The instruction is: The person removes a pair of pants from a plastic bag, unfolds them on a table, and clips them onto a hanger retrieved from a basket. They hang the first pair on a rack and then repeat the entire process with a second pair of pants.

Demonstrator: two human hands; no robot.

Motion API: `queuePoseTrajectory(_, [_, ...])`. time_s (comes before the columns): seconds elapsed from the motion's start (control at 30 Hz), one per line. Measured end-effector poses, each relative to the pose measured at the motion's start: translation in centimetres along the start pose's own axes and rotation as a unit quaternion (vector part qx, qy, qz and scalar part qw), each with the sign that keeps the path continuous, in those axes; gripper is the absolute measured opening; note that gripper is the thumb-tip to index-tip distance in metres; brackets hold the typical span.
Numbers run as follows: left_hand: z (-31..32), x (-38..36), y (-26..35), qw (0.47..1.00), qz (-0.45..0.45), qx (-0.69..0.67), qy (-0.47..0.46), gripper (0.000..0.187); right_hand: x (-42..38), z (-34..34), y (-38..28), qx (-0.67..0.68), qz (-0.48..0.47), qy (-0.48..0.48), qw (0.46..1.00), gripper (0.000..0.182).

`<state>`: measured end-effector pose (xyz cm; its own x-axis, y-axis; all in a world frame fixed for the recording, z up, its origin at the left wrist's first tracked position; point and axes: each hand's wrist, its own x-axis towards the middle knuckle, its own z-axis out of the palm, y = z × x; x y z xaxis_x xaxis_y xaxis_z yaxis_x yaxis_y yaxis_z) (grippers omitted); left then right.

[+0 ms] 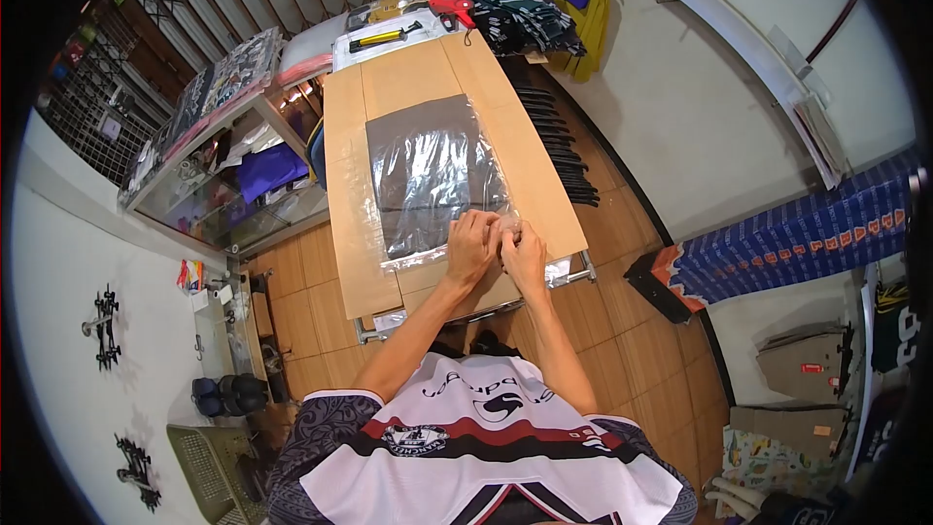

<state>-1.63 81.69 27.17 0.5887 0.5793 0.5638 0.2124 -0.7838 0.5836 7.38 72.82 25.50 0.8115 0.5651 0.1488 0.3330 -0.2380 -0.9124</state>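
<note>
A folded dark grey cloth item (pixel 408 160) lies flat inside a clear plastic bag (pixel 494 175) on the cardboard-covered table (pixel 544 185). Glare on the plastic hides part of the fabric. At the bag's near right corner, my left hand (pixel 472 245) has its fingers bent and closed on the plastic. Close beside it on the right, my right hand (pixel 525 255) pinches the same corner between thumb and fingers. The exact bit of plastic between the fingertips is too small to make out.
At the table's far end are a yellow-and-black tool (pixel 381 39), a red tagging gun (pixel 452 10) and a pile of dark clothes (pixel 525 15). A glass display case (pixel 233 160) stands left. Black hangers (pixel 554 141) line the right side, near a blue patterned box (pixel 787 243).
</note>
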Motion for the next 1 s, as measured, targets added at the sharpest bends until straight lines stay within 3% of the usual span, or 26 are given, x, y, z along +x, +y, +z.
queuePoseTrajectory(0.07, [-0.6,-0.7,0.2,1.000,-0.006,0.022,0.002,0.016,-0.3,-0.4,-1.3,-0.015,-0.035,0.013,0.999,0.020])
queuePoseTrajectory(0.3, [-2.6,-2.2,-0.5,0.999,-0.018,0.034,-0.009,0.022,-0.4,-0.4,-0.9,-0.070,-0.018,-0.047,0.996,0.019])
queuePoseTrajectory(0.5, [-4.7,0.7,-0.6,0.991,-0.027,0.054,0.117,0.024,-0.8,-0.3,-0.9,-0.057,-0.017,-0.020,0.998,0.018])
queuePoseTrajectory(0.73, [-6.2,-2.5,-1.6,0.997,-0.046,0.052,0.019,0.029,-1.0,-0.6,-3.0,-0.092,0.021,-0.049,0.994,0.021])
queuePoseTrajectory(1.0, [-8.6,-5.5,-3.0,0.992,-0.107,0.072,0.009,0.024,-2.4,0.6,-4.4,-0.170,-0.001,-0.063,0.983,0.024])
